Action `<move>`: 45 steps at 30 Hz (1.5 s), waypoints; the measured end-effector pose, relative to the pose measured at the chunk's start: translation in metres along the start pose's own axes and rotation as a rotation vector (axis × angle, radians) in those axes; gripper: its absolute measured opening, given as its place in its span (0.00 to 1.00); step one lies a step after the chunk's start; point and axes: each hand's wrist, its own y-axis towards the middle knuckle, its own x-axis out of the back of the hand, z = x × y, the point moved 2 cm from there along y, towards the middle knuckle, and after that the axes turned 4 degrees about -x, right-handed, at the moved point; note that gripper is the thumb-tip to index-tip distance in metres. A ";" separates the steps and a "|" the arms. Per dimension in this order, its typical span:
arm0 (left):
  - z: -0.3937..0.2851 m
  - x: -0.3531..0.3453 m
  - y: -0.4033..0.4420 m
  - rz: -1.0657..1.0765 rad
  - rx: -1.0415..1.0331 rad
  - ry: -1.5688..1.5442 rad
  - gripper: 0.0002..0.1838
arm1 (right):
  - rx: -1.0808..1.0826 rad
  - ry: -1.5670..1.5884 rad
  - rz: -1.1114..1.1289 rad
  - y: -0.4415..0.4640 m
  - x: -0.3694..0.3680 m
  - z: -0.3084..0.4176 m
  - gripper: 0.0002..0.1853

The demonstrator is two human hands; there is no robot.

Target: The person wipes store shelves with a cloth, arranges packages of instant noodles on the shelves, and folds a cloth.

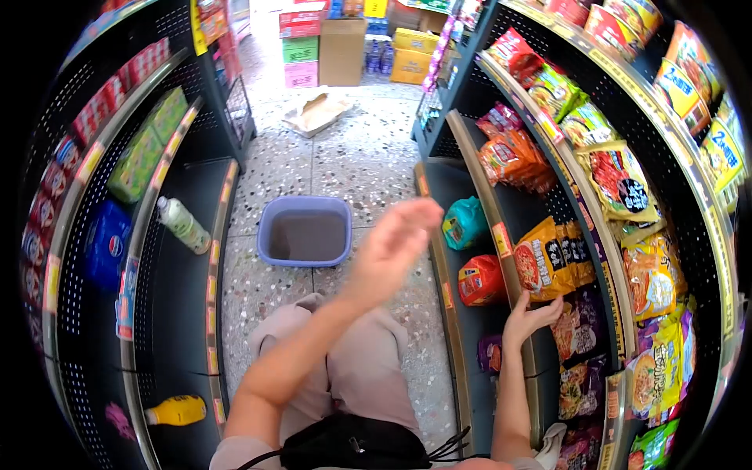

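Note:
My left hand [395, 247] is raised over the aisle floor, its fingers stretched out toward the right-hand shelf and somewhat blurred; I see nothing in it. My right hand [533, 317] is at the right shelf with fingers apart, just below a yellow-orange instant noodle packet [552, 258]. Its fingertips are at the packet's lower edge; whether they touch is hard to tell. Dark purple noodle packets [578, 325] lie beside that hand. On the lowest shelf sit a red package [481, 280] and a teal package [464, 223].
A blue-purple tub of dark liquid [305, 231] stands on the speckled floor, ahead of my knees. Shelves flank me; the left holds a pale green bottle [184, 225] and a yellow bottle [178, 410]. Farther off lie a crumpled sheet [316, 112] and stacked boxes [342, 53].

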 end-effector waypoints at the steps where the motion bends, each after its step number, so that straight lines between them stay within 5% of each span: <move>1: -0.044 0.014 -0.007 -0.034 -0.124 0.081 0.19 | 0.060 0.096 0.079 -0.007 0.000 0.016 0.38; 4: -0.149 0.048 -0.040 -0.230 -0.541 0.209 0.30 | 0.202 0.258 0.265 -0.032 -0.008 0.061 0.36; 6: -0.206 0.067 -0.064 -0.173 -0.830 0.326 0.28 | 0.233 0.379 0.363 -0.047 -0.020 0.089 0.36; 11: -0.267 0.074 -0.119 -0.229 -1.075 0.631 0.29 | 0.229 0.572 0.560 -0.084 -0.030 0.162 0.36; 35: -0.342 0.185 -0.206 -0.432 -1.203 0.844 0.34 | 0.545 0.483 0.717 -0.135 -0.032 0.275 0.34; 45: -0.328 0.200 -0.265 -0.785 -1.038 0.886 0.37 | 0.681 0.370 0.760 -0.138 -0.049 0.276 0.34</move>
